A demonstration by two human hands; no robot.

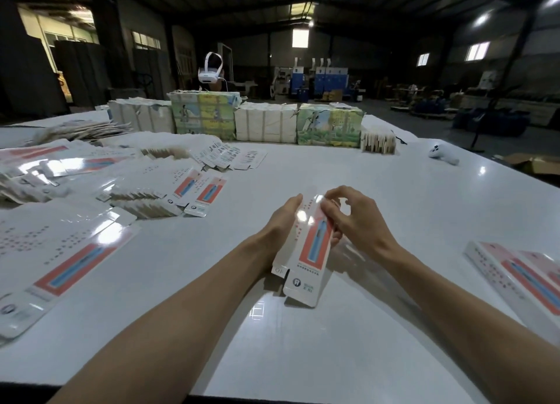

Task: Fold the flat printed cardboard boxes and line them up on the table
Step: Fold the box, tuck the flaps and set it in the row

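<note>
Work surface: a large glossy white table [378, 197], with the overhead lamps mirrored in it.

Left half: a wide spread of flat printed cardboard blanks [100, 173], white with red-and-blue panels and rows of small print, is laid in overlapping fans. The nearest blank is cut off by the left edge of view.

Far edge: bundles of stacked cardboard [266, 124], some plain white and some illustrated in green and yellow, are stood in a row, each touching the next.

Near right: folded white boxes with red-and-blue panels [515, 279] are laid side by side, long sides touching. The count cannot be told, as the frame cuts them off.

Centre, near: one narrow white cardboard box with a red-and-blue panel [306, 252] is held tilted, printed face up, well apart from both groups. Its lower end flaps are open. Whether that end touches the table cannot be told.

The left hand [281, 218] is closed on the box's left long edge; the thumb is laid along the front and the fingers are wrapped behind, mostly hidden. The right hand [354, 218] is curled, its fingertips pinched on the upper right edge.

Behind the bundles a white headset [210, 70] is worn by a second person. A small white controller [444, 155] is lying far right on the table.
</note>
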